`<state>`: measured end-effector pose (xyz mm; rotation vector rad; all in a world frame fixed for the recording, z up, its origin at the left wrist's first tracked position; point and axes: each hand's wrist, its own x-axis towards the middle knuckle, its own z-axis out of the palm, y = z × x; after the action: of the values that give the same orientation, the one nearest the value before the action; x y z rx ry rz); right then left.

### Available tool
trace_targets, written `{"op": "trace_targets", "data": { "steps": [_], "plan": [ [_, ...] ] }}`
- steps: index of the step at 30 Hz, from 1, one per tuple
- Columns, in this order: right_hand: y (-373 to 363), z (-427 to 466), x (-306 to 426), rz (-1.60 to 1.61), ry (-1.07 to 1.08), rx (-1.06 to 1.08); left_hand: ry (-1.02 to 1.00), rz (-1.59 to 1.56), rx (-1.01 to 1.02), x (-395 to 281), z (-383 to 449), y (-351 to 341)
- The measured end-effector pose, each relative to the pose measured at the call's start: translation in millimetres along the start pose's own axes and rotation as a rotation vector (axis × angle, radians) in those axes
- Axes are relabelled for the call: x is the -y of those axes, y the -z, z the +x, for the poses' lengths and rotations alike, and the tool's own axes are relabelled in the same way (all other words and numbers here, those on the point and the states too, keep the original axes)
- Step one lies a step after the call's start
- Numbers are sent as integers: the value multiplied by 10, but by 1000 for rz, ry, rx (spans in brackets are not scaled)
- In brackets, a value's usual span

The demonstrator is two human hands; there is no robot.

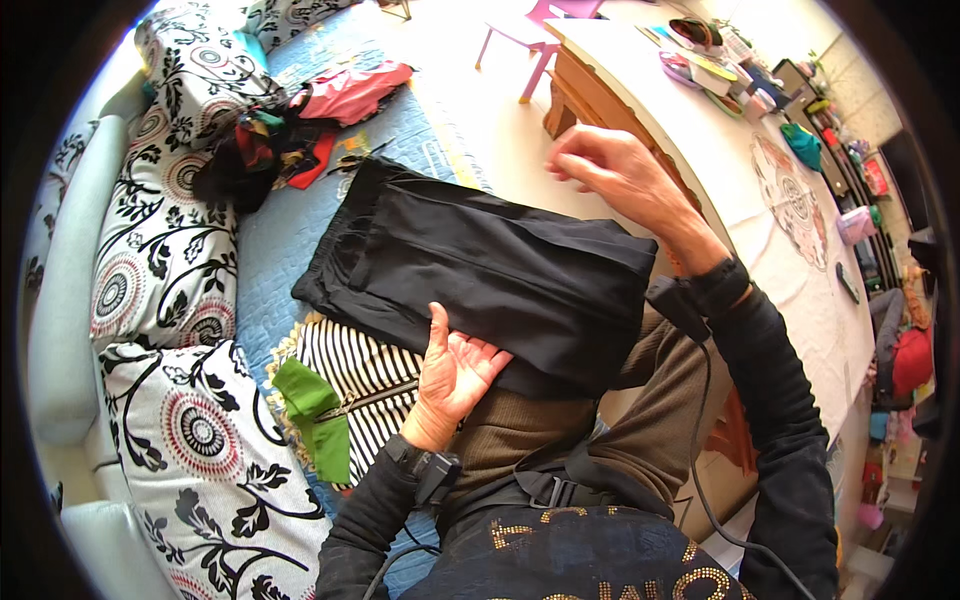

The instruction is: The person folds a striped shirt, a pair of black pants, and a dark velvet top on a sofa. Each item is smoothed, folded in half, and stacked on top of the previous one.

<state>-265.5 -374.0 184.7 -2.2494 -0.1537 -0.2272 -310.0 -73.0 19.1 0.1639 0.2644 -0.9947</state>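
Observation:
A folded pair of black trousers [487, 277] with a gathered elastic waistband [337, 232] lies across my lap and the seat beside me. Palm up, my left hand [457, 371] rests at the near edge of the trousers, thumb spread and fingertips against the cloth; it grips nothing. My right hand [611, 169] is raised above the far right side of the trousers, its fingers loosely bent and holding nothing visible. Beside my left wrist is a black-and-white striped garment [367, 367] with a zip and a green collar [311, 420], partly covered by the trousers.
Crumpled pink [352, 94] and dark multicoloured clothes [255, 154] lie on the blue quilted seat cover [281, 247]. Patterned cushions [202, 427] line the left. A long table [780, 300] stands to my right, bearing a remote control [847, 283] and clutter. A pink chair [536, 56] stands beyond.

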Motion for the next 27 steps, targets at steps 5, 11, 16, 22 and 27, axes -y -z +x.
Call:
{"op": "trace_targets", "data": {
  "steps": [5,11,16,22,27],
  "plan": [
    [360,-686,-430,93,-236,55,91,185,-47,79,-29,-165],
    [235,-1044,-402,52,-209,157,237,412,63,274,-96,-393],
    [-57,-1274,-432,-203,-26,-117,307,772,-129,568,-36,-627],
    [-333,-1386,-514,71,-250,-314,-143,795,-287,850,-65,-965],
    [-413,-1115,-350,189,-281,-383,-514,768,-149,520,-173,-1289]
  ]
}}
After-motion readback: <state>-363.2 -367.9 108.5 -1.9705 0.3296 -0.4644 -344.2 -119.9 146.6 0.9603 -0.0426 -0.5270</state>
